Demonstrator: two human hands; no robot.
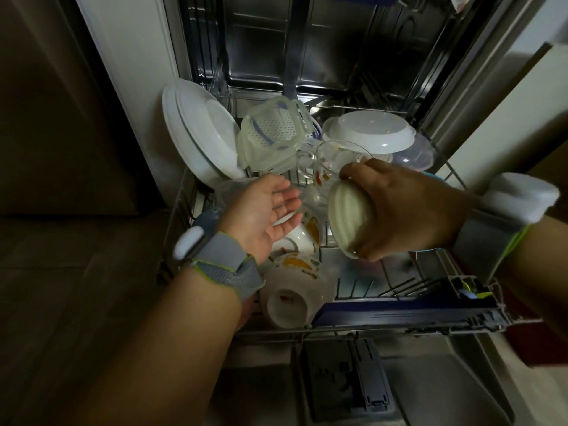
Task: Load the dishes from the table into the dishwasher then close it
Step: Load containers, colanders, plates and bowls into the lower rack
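Right hand (408, 210) curled round a small cream round bowl (350, 219), grip clamped on its rim, above the pulled-out wire dishwasher rack (399, 315). Left hand (261, 210) beside it, palm up, fingers relaxed and apart, holding nothing.

Home kitchen: open dishwasher (307, 56), loaded rack (399, 315) (plates (199, 133), mugs (295, 290)).

rack (399, 315) | holds plates (203, 133), container (273, 133), mugs (292, 290), bowl (368, 132)
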